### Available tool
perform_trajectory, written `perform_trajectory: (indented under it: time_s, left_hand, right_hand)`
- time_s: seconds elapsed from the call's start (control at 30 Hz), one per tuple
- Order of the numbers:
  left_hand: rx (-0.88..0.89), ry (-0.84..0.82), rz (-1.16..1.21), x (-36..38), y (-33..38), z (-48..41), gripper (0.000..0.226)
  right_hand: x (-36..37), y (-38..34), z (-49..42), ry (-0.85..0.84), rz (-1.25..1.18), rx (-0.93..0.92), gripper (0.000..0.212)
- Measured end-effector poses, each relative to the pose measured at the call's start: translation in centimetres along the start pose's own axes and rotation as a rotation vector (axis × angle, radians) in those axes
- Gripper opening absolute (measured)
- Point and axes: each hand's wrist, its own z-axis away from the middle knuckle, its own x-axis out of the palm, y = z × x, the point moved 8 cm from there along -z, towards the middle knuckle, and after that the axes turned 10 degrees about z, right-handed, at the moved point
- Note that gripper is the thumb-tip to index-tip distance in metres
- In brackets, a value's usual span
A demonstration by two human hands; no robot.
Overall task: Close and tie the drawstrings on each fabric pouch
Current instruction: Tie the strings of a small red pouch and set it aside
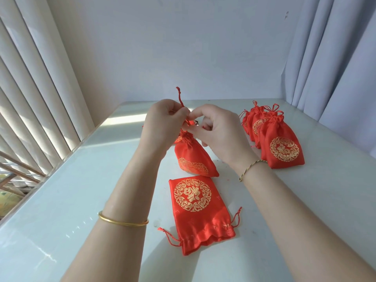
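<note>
A cinched pouch [191, 157], red with gold print, stands at centre, drawstrings [179, 98] up. A flat pouch [200, 218] lies near, untied. At far right, tied pouches [281, 143] cluster.

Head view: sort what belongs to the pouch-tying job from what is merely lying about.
Job: left hand and right hand pinching the drawstring of the cinched red pouch; flat untied red pouch nearest the person; pile of tied red pouches at right.
Not the job: white table, vertical blinds, grey curtain, gold bangle, twisted bracelet.

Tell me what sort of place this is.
Probably a room in a home: a white table beside vertical window blinds, pale curtains on the right, and a plain wall behind.
</note>
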Motion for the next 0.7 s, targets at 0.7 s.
perform_trajectory:
  time_s: [0.7]
  left_hand:
    - [0.208, -0.114, -0.053, 1.8, 0.5, 0.6, 0.026]
  right_hand:
    - [4.0, 3.7, 1.8, -0.388, -1.099, 0.730, 0.057]
